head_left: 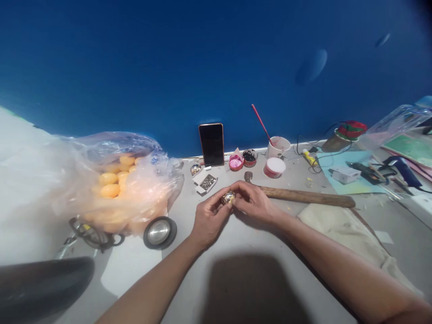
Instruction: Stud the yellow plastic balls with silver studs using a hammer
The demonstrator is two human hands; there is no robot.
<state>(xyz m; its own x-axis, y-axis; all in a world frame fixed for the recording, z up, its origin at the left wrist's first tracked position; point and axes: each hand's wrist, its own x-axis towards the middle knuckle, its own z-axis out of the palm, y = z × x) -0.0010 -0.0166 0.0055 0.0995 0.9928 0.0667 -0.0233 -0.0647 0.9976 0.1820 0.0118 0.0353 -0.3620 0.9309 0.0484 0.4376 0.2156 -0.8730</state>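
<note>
A small shiny metallic ball (228,197), silver and gold in tone, is pinched between the fingertips of both hands above the table. My left hand (209,219) grips it from the left, thumb in front. From the right, the fingers of my right hand (254,202) close on it, and its thumb and fingertips meet the left thumb. A similar shiny ball (195,169) rests on the table beyond. Close by lies an open small white box (205,183) of little metal pieces. Just behind my right hand is a hammer (303,196) with a wooden handle.
A phone (211,144) leans upright against the blue wall. Small tubs (236,163) and a white cup (278,146) with a red stick stand behind. At left is a clear plastic bag (141,180) of orange balls beside a round metal-and-black disc (159,232). Cloth (340,234) lies right.
</note>
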